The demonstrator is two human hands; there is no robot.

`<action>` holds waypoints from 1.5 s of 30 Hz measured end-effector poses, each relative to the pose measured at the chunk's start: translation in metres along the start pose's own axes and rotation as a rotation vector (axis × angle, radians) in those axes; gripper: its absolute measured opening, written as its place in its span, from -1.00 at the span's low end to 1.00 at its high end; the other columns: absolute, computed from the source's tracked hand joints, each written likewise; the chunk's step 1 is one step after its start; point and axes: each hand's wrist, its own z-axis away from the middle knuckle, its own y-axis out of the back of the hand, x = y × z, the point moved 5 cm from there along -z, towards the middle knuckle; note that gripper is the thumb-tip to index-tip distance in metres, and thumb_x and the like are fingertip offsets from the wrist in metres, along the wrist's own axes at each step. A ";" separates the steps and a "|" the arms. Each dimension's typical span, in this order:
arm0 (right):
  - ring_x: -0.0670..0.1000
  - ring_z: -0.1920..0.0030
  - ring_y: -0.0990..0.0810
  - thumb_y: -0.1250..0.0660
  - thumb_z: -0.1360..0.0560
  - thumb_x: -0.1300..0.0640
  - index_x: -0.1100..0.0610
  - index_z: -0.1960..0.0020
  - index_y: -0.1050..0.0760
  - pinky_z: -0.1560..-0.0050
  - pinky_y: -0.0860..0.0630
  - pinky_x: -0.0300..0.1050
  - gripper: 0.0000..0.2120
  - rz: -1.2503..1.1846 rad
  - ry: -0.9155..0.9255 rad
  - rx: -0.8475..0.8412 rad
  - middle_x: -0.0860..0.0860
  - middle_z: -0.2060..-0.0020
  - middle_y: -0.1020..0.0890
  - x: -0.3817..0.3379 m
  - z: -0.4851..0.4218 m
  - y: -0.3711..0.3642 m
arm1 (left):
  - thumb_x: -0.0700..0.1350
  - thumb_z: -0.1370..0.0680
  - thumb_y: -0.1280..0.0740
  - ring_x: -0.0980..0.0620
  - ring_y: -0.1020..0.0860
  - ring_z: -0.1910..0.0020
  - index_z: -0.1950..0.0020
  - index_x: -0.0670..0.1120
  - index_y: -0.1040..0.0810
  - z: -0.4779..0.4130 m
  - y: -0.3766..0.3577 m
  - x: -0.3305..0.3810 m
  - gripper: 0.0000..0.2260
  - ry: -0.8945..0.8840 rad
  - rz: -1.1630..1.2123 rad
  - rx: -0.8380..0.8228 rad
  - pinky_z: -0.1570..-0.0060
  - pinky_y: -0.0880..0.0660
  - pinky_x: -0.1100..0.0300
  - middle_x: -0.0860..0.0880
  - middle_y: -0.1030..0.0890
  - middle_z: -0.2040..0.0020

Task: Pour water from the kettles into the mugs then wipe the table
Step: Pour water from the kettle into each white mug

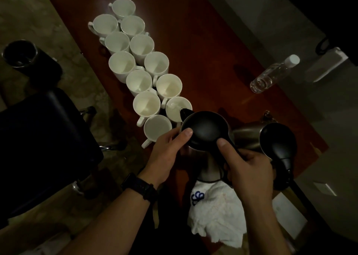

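Pouring step: the person is tipping one kettle over the near end of the mug rows; judged, most mugs are yet to be filled.
Chair (pixel 44 134): dark seat at the left of the frame, off the table's edge.
Mugs (pixel 139 64): white, in two close rows running from the upper left down toward the centre of the wooden table (pixel 203 51), rims nearly touching. How full each one is cannot be told in this light.
Nearest mug (pixel 157 127): just left of the kettle, beside the left hand. A drifting spout would likely spill into it or onto the wood between them.
Left hand (pixel 166 152): wrapped on the kettle's side with the thumb on the lid rim, steadying it. It should keep the lid seated.
Mug under the spout (pixel 175 109): partly hidden by the spout, and water seems to be landing inside. Stopping below the rim would be wise.
Kettle (pixel 205 132): dark-lidded, tilted, with the spout (pixel 184 113) over that mug. A slow, low tilt suits the tight spacing.
Cloth (pixel 217 210): white, lying low in the centre of the frame beneath the arms, ready for wiping.
Right hand (pixel 249 169): clamped round the kettle's handle with the thumb along its top. This hand sets the pour angle.
Second kettle (pixel 248 136): metal body, standing just right of the first, close enough to bump.
Bottle (pixel 271 74): clear, lying on its side at the upper right, well apart.
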 end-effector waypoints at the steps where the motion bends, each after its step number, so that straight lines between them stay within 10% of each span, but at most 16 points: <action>1: 0.32 0.45 -0.47 -0.30 -0.16 -0.66 0.23 0.41 -0.47 0.41 -0.46 0.22 -0.13 0.003 0.002 0.001 0.21 0.54 -0.48 0.000 0.000 0.000 | 0.23 -0.45 -0.45 0.07 -0.69 -0.15 -0.13 0.14 -0.73 0.000 0.000 0.000 -0.68 0.003 -0.002 0.000 0.01 -0.59 0.30 0.02 -0.74 -0.12; 34: 0.07 0.52 -0.44 -0.34 -0.23 -0.52 0.26 0.39 -0.50 0.37 -0.37 0.02 -0.23 -0.028 -0.031 -0.007 0.21 0.51 -0.51 0.005 -0.002 0.003 | 0.22 -0.47 -0.43 0.05 -0.68 -0.18 -0.13 0.11 -0.73 -0.002 -0.004 0.001 -0.68 0.004 -0.029 -0.028 -0.04 -0.59 0.30 -0.01 -0.74 -0.14; 45: 0.30 0.44 -0.48 -0.34 -0.23 -0.51 0.27 0.40 -0.47 0.39 -0.46 0.23 -0.23 -0.024 -0.027 0.003 0.24 0.51 -0.51 0.001 0.001 0.003 | 0.41 -0.27 -0.54 0.02 -0.69 -0.15 -0.10 0.11 -0.74 -0.005 -0.002 -0.003 -0.47 -0.004 -0.029 -0.004 -0.02 -0.60 0.26 -0.03 -0.75 -0.11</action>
